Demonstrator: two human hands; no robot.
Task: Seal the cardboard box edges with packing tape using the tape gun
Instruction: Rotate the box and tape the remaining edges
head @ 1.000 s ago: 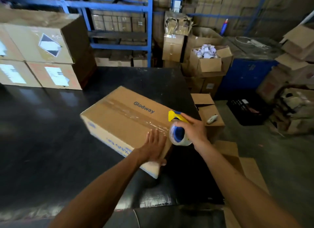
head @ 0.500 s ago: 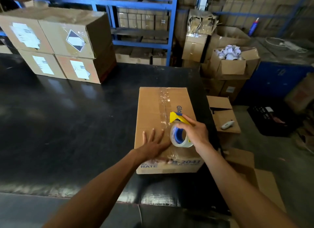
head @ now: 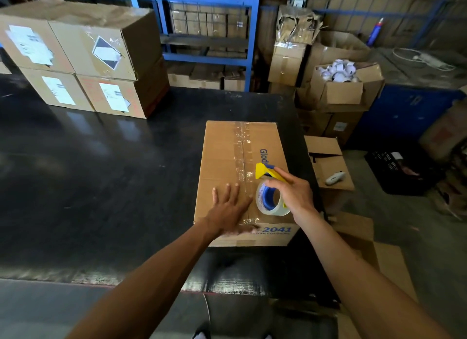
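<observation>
A closed cardboard box [head: 222, 156] with blue print lies on the black table [head: 101, 177], its long side pointing away from me. Clear tape runs along its centre seam. My left hand [head: 228, 209] lies flat, fingers spread, on the near end of the lid, left of the seam. My right hand [head: 293, 194] grips a yellow and blue tape gun [head: 269, 187] with a roll of clear tape, held just above the lid on the right of the seam, near the front edge.
Stacked labelled cartons [head: 83, 60] stand at the table's far left. Blue shelving [head: 207, 22] rises behind. To the right are an open box of white rolls [head: 341, 83], a small open box [head: 328, 164] with a white tool on it, and a black crate [head: 396, 171].
The box was turned from a diagonal position to lengthwise in front of me. Since half a second ago both hands keep nearly the same places on its near end.
</observation>
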